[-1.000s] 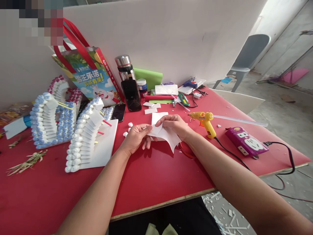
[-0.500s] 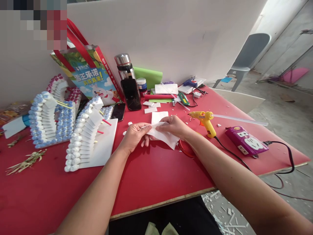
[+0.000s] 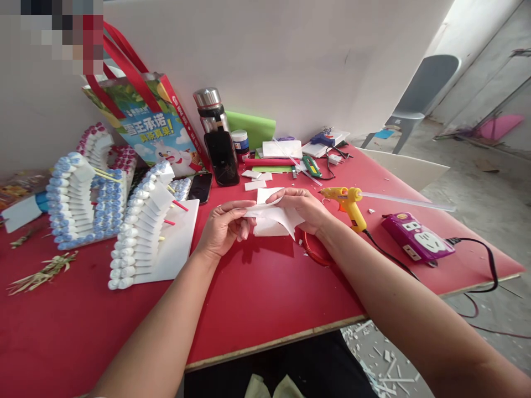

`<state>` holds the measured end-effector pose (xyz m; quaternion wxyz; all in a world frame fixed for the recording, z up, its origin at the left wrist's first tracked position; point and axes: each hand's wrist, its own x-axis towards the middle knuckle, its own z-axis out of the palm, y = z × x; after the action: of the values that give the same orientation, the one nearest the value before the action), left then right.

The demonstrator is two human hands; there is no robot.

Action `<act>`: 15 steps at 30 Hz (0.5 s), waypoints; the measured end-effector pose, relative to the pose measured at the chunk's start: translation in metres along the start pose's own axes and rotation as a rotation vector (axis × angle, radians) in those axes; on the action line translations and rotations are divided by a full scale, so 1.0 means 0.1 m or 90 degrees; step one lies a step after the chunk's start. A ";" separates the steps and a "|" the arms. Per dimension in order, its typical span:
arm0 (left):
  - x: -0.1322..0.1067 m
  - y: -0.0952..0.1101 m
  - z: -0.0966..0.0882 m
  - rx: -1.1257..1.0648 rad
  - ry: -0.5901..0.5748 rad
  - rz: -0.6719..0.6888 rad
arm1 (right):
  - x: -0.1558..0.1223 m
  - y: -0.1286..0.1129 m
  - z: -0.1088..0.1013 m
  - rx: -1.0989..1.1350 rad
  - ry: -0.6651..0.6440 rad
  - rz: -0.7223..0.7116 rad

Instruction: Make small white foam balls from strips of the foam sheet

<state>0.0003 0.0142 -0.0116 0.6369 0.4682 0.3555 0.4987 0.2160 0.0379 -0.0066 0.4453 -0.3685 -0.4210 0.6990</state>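
My left hand (image 3: 222, 226) and my right hand (image 3: 305, 207) meet over the middle of the red table (image 3: 257, 298). Both pinch a white sheet piece (image 3: 277, 216), which is lifted a little off the table and bent between them. The left fingers close on its left tip, the right fingers grip its upper edge. More white sheet pieces (image 3: 267, 228) lie flat just beneath. A red loop (image 3: 313, 254) shows under my right wrist.
A yellow glue gun (image 3: 350, 204) stands right of my hands, its cord running to a purple power strip (image 3: 417, 237). White stepped models (image 3: 143, 232) sit at left. A flask (image 3: 212, 113), phones (image 3: 223, 159), bag (image 3: 149, 124) and tools line the back wall. A grey chair (image 3: 418, 94) stands beyond.
Both hands have raised the white piece off the table and tilted it; the lower white pieces now show beneath. The camera view shifted slightly down.
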 end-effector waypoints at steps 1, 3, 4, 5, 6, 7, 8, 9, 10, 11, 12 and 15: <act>0.00 0.00 0.00 -0.004 -0.004 0.003 | 0.00 0.01 0.00 0.008 -0.007 -0.007; 0.00 0.01 0.01 -0.013 -0.012 0.006 | 0.01 0.02 -0.01 0.024 -0.021 -0.016; 0.00 0.01 0.01 -0.019 -0.015 0.005 | 0.01 0.03 -0.01 0.028 -0.028 -0.018; -0.01 0.02 0.01 -0.024 -0.018 0.003 | 0.01 0.03 -0.02 0.029 -0.036 -0.019; -0.01 0.02 0.01 -0.029 -0.020 0.001 | 0.00 0.03 -0.02 0.028 -0.042 -0.019; -0.01 0.03 0.01 -0.033 -0.022 0.000 | 0.00 0.03 -0.02 0.026 -0.047 -0.019; 0.00 0.03 0.01 -0.035 -0.022 -0.002 | 0.00 0.03 -0.02 0.024 -0.051 -0.018; 0.00 0.04 0.01 -0.036 -0.020 -0.004 | 0.00 0.03 -0.02 0.022 -0.053 -0.016; 0.00 0.04 0.01 -0.033 -0.016 -0.007 | -0.01 0.02 -0.01 0.019 -0.055 -0.015; 0.00 0.04 0.01 -0.027 -0.010 -0.011 | -0.01 0.02 -0.01 0.016 -0.054 -0.015; 0.00 0.04 0.01 -0.018 -0.004 -0.015 | -0.01 0.01 -0.01 0.012 -0.053 -0.016; 0.00 0.04 0.02 0.020 0.010 -0.035 | -0.03 0.01 0.00 -0.006 -0.054 -0.020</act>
<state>0.0011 0.0138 -0.0076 0.6403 0.4643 0.3806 0.4792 0.2170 0.0353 -0.0072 0.4365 -0.3339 -0.4483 0.7050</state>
